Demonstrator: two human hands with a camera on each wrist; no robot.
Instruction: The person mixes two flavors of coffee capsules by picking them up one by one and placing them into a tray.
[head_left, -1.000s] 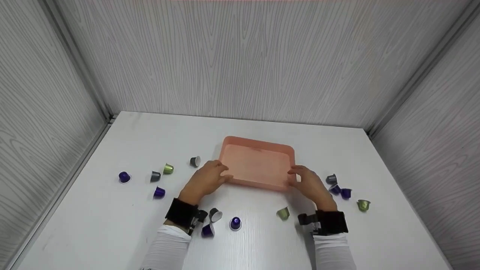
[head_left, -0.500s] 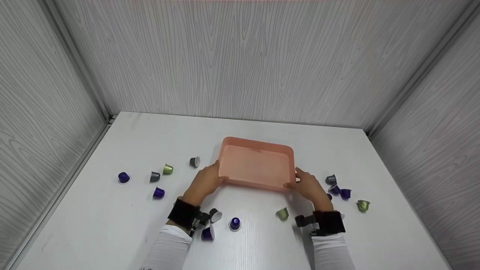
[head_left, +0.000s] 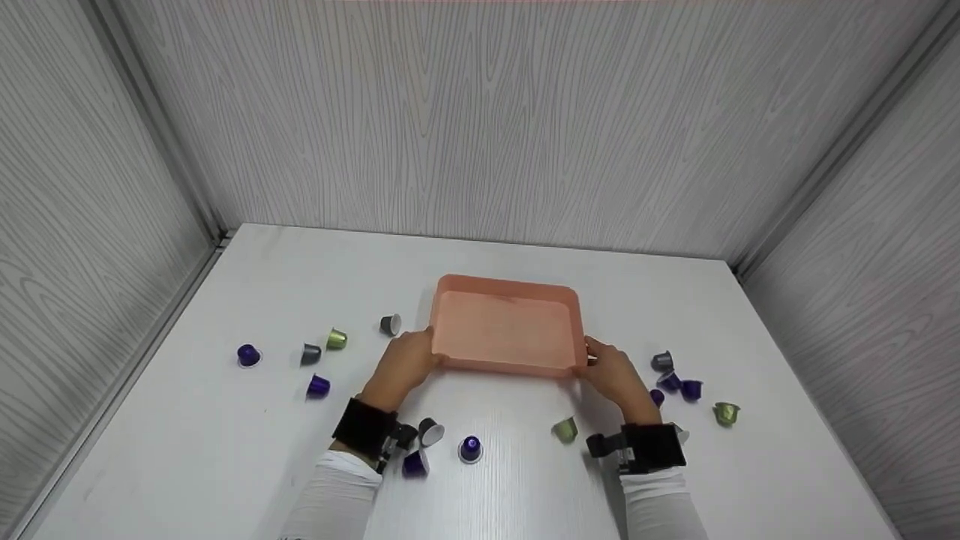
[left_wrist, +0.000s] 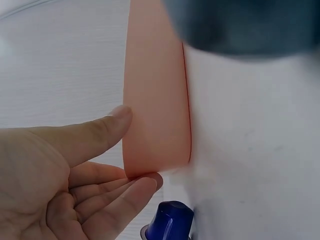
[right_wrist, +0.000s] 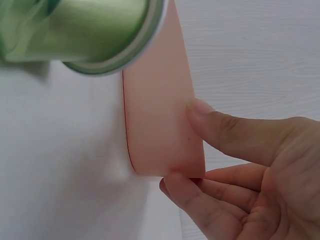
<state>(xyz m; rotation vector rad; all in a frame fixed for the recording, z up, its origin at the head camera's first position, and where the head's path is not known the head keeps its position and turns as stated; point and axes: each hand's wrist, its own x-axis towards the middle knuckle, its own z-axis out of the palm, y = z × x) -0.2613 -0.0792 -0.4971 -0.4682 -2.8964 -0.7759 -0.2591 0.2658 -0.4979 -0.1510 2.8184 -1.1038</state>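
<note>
Both hands clamp a pink tray (head_left: 507, 330) on a white table (head_left: 225, 435): left hand (head_left: 401, 365) at its near-left corner, right hand (head_left: 613, 373) near-right. Capsules (head_left: 318, 385) lie scattered around.

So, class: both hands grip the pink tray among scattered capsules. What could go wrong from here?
1. The left hand and right hand pinch only the near corners of the tray, so its far end could dip or slip.
2. The green capsule and blue capsule lie just in front of the tray; pulling it nearer might knock them.
3. A sleeve could sweep the capsules beside the wrists.
</note>
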